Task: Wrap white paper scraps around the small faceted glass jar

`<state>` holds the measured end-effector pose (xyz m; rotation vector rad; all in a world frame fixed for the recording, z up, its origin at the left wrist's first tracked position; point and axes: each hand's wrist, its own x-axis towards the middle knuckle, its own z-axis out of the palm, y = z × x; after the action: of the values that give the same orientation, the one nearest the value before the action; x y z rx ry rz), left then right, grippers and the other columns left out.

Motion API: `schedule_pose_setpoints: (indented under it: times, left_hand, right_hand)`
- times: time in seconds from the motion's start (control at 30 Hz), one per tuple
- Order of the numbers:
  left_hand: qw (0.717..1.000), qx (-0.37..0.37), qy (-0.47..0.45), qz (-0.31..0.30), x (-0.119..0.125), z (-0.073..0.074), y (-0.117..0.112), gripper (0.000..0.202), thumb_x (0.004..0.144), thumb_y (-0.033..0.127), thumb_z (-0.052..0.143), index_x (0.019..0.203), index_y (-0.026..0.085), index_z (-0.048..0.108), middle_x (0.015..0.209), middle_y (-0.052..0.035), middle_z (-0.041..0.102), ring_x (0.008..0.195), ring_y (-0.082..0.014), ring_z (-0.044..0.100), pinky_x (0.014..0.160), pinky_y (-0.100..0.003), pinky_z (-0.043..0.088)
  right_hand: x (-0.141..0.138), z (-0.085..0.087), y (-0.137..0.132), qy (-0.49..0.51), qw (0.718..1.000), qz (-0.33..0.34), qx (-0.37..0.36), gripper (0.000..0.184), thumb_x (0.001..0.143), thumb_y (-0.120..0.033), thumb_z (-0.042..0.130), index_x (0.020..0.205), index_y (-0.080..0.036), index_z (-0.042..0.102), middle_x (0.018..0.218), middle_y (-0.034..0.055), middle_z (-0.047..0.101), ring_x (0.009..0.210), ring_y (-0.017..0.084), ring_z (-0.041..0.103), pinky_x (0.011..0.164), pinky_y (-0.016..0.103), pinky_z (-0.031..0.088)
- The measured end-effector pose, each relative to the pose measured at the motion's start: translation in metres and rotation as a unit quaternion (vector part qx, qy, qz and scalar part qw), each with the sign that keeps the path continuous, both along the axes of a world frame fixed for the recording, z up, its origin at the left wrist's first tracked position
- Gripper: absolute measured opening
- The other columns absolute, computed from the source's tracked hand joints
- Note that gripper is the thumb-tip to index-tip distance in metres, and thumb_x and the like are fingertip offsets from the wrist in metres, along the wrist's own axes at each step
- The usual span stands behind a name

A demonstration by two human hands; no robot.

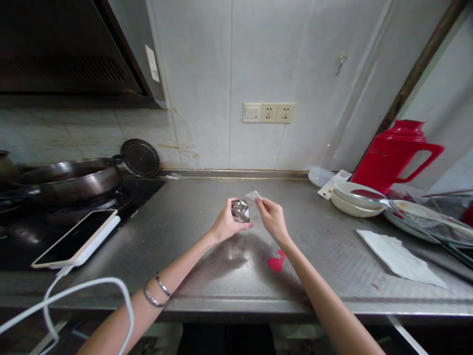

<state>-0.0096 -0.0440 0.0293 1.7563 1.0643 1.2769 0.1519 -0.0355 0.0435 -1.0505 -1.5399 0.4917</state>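
Above the steel counter (221,276), my left hand (227,222) is closed around a small shiny crinkled wrapper or packet (240,211). My right hand (271,217) pinches a small clear torn strip (253,196) right beside it, just above the packet's top edge. Both hands meet at the counter's middle, a little above the surface. A red scrap (276,261) lies on the counter under my right forearm. Two bracelets (157,292) circle my left wrist.
A wok (70,178) sits on the stove at left, a round lid (140,158) behind it. A phone on a white power bank (76,239) with a white cable (88,291) lies front left. Bowls (354,199), plates, a red jug (395,153) and a napkin (399,256) are at right.
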Motion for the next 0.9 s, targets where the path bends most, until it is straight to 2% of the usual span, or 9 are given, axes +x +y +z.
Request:
schedule_pose_setpoints:
  times: [0.13, 0.2, 0.47, 0.67, 0.77, 0.9]
  left_hand:
    - [1.000, 0.007, 0.024, -0.005, 0.001, -0.003, -0.001, 0.079, 0.053, 0.032, 0.085, 0.117, 0.018, 0.041, 0.107, -0.0095, 0.062, 0.089, -0.0206, 0.063, 0.080, -0.033, 0.049]
    - [0.999, 0.016, 0.029, -0.010, 0.002, -0.004, -0.002, 0.078, 0.053, 0.032, 0.085, 0.116, 0.018, 0.041, 0.106, -0.0095, 0.062, 0.088, -0.0208, 0.062, 0.079, -0.034, 0.048]
    - [1.000, 0.013, 0.004, 0.022, 0.000, -0.010, 0.006, 0.076, 0.052, 0.033, 0.085, 0.113, 0.019, 0.040, 0.098, -0.0051, 0.062, 0.083, -0.0178, 0.061, 0.076, -0.032, 0.048]
    - [0.999, -0.012, -0.046, 0.003, 0.000, -0.011, 0.009, 0.077, 0.053, 0.031, 0.085, 0.114, 0.019, 0.039, 0.101, -0.0063, 0.062, 0.087, -0.0180, 0.062, 0.079, -0.032, 0.048]
    - [0.999, -0.023, -0.044, -0.001, 0.001, -0.008, 0.005, 0.078, 0.051, 0.029, 0.086, 0.114, 0.019, 0.041, 0.104, -0.0072, 0.061, 0.088, -0.0180, 0.062, 0.081, -0.032, 0.048]
    - [1.000, -0.023, -0.016, 0.007, 0.000, -0.006, 0.003, 0.079, 0.051, 0.030, 0.086, 0.115, 0.019, 0.041, 0.104, -0.0072, 0.061, 0.085, -0.0181, 0.062, 0.080, -0.033, 0.048]
  right_hand:
    - [-0.002, 0.002, -0.004, -0.001, 0.995, 0.094, -0.021, 0.046, 0.084, -0.057, 0.048, 0.062, -0.017, 0.058, 0.056, -0.0021, 0.047, 0.055, 0.012, 0.040, 0.052, 0.023, 0.030]
    - [-0.002, 0.003, -0.006, -0.003, 0.992, 0.119, -0.030, 0.046, 0.084, -0.056, 0.048, 0.068, -0.016, 0.063, 0.059, -0.0016, 0.051, 0.058, 0.013, 0.044, 0.055, 0.023, 0.033]
    - [-0.001, 0.010, -0.016, 0.018, 0.993, 0.115, -0.036, 0.044, 0.081, -0.055, 0.053, 0.062, -0.016, 0.063, 0.058, -0.0007, 0.053, 0.061, 0.015, 0.048, 0.056, 0.024, 0.034]
    - [0.006, 0.018, -0.009, 0.042, 0.996, 0.083, -0.010, 0.047, 0.082, -0.054, 0.052, 0.054, -0.017, 0.053, 0.051, -0.0031, 0.040, 0.051, 0.010, 0.035, 0.048, 0.023, 0.025]
    - [0.007, 0.021, 0.003, 0.019, 0.998, 0.056, 0.023, 0.041, 0.083, -0.052, 0.052, 0.065, -0.017, 0.062, 0.054, -0.0029, 0.045, 0.052, 0.011, 0.038, 0.049, 0.023, 0.026]
    - [0.005, 0.021, 0.012, -0.070, 0.993, 0.091, 0.033, 0.038, 0.085, -0.048, 0.052, 0.084, -0.016, 0.072, 0.060, -0.0006, 0.059, 0.054, 0.013, 0.048, 0.053, 0.023, 0.034]
